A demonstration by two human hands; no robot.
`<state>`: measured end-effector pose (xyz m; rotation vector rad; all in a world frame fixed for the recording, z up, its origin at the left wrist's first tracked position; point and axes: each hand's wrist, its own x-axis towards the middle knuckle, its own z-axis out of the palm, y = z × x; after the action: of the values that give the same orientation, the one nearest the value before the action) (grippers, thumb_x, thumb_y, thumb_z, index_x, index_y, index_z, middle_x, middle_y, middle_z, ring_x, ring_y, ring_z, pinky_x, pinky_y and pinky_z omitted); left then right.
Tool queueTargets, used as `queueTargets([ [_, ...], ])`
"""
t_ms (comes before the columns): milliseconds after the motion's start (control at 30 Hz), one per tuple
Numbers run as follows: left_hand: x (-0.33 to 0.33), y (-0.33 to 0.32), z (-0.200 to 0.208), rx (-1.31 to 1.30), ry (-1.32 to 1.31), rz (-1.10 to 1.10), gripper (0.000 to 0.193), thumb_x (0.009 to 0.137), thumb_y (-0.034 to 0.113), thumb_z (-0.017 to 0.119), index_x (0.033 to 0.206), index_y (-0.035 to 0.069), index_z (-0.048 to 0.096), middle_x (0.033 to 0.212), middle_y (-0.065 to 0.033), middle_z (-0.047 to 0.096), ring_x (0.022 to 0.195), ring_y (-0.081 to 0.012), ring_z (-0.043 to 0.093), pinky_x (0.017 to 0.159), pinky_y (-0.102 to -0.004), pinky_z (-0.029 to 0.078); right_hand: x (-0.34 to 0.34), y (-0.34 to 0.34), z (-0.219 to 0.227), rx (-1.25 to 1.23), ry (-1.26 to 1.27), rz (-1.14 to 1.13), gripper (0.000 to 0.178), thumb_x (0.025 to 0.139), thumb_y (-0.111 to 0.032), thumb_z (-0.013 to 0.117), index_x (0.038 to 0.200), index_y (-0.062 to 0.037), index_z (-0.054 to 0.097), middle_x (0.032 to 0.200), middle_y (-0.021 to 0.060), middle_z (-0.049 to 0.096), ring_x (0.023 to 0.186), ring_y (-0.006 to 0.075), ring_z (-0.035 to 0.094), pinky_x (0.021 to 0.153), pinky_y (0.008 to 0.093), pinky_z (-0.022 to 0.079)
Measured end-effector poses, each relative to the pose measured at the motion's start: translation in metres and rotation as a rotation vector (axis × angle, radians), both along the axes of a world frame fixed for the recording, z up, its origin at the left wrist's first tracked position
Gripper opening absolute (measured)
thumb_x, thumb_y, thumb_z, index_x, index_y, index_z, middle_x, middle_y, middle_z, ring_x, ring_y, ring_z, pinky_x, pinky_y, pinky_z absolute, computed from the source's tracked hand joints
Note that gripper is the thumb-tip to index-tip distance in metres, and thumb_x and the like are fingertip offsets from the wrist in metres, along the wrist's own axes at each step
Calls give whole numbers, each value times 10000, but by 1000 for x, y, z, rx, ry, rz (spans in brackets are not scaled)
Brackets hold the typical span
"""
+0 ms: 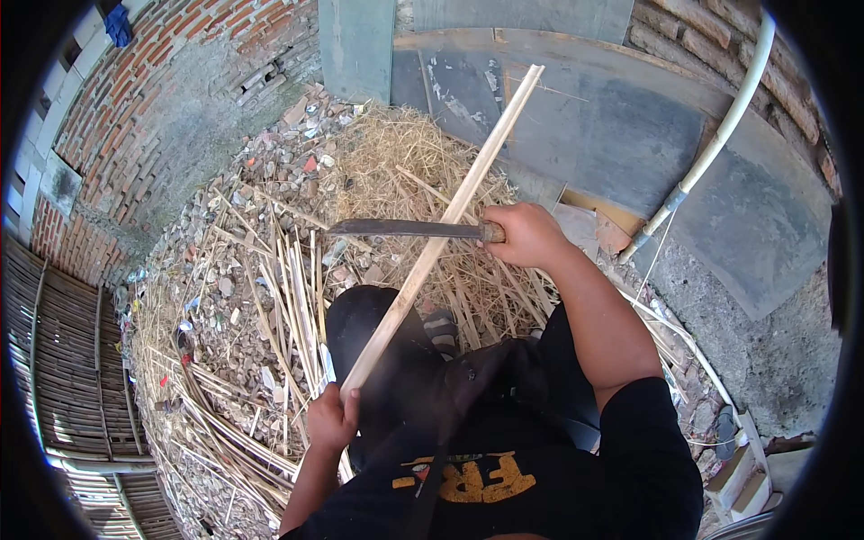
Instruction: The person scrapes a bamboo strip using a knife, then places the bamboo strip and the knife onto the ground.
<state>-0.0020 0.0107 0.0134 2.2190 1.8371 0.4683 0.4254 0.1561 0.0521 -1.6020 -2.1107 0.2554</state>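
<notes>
Machete [396, 228] crosses the pale bamboo strip [414, 277], mid-frame! Right hand [525, 236] wraps snugly round the handle [492, 232], left hand [331, 418] closes on the strip's lower end. Careful: skidding down that slant, it could bite the lower hand or knee [360, 319].

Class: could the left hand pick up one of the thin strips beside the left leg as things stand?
Probably not straight away: the left hand grips the lower end of the long pale strip, so it is not free. Otherwise the thin strips look within reach, lying close by.
</notes>
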Motion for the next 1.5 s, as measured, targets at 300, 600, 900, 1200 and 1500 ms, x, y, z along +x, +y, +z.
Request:
queueTargets([
  [300, -6, -2, -6, 0, -53, -23, 413, 978, 358, 614, 762, 26, 499, 579, -222, 555, 549, -458, 590, 518, -517, 455, -2, -1, 0, -19, 18, -16, 349, 742, -284, 799, 1030, -118, 693, 857, 139, 707, 841, 382, 678, 731, 490, 529],
  [600, -4, -2, -7, 32, -57, -27, 389, 980, 336, 620, 770, 29, 509, 563, -212, 549, 526, -444, 587, 499, -504, 451, 1, 2, -3, 1, 30, 6, 294, 766, -298, 796, 957, -111, 673, 827, 134, 695, 815, 381, 671, 702, 495, 517],
  [900, -1, -1, -6, 39, -38, -11, 398, 975, 341, 629, 756, 36, 497, 543, -200, 533, 518, -440, 580, 493, -504, 441, 0, 0, 1, -11, 37, -10, 232, 768, -292, 756, 924, -137, 685, 814, 124, 705, 816, 368, 690, 708, 494, 538],
  [1200, 4, -1, -3, 24, -35, 1, 411, 975, 354, 627, 756, 35, 491, 554, -203, 542, 529, -445, 583, 510, -514, 451, -10, -2, 0, -78, -34, 16, 288, 753, -308, 770, 974, -141, 690, 826, 145, 706, 841, 370, 696, 739, 502, 544],
  [1500, 4, 1, -3, -9, -21, 7, 433, 991, 388, 595, 776, 24, 502, 575, -220, 551, 550, -451, 590, 524, -522, 442, -16, -4, 12, -213, -106, -1, 297, 752, -278, 758, 1014, -150, 700, 856, 150, 711, 881, 373, 697, 784, 498, 550],
])
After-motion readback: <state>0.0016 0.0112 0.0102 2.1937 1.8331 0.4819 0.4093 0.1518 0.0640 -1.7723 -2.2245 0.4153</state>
